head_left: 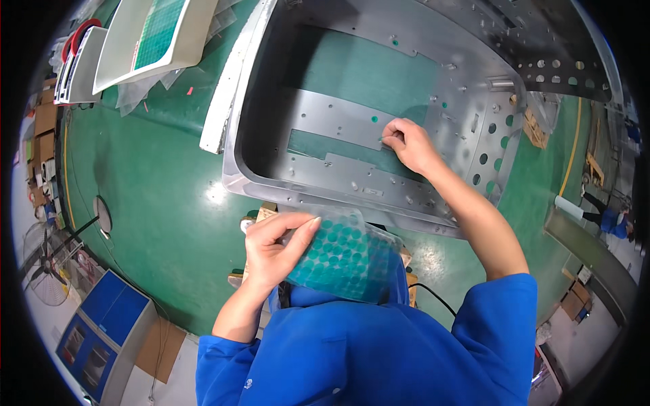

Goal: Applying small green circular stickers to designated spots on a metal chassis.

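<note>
My left hand (276, 249) pinches the upper left edge of a clear sheet of round green stickers (338, 254), which hangs in front of my body. My right hand (408, 143) reaches inside a large grey metal housing (264, 177). Its thumb and fingertips are pressed together at the right part of a flat metal crossbar (318, 111). A bit of green shows at those fingertips, seemingly a small round sticker, mostly hidden by them. Just above the hand, a green dot (374, 119) shows on the crossbar.
A perforated metal panel (562, 64) rises at the housing's far right. White bins (108, 74) stand at the upper left, one holding a green sheet (159, 34). At lower left are a fan (47, 264) and a blue cabinet (112, 331). Another person (613, 220) is at the far right.
</note>
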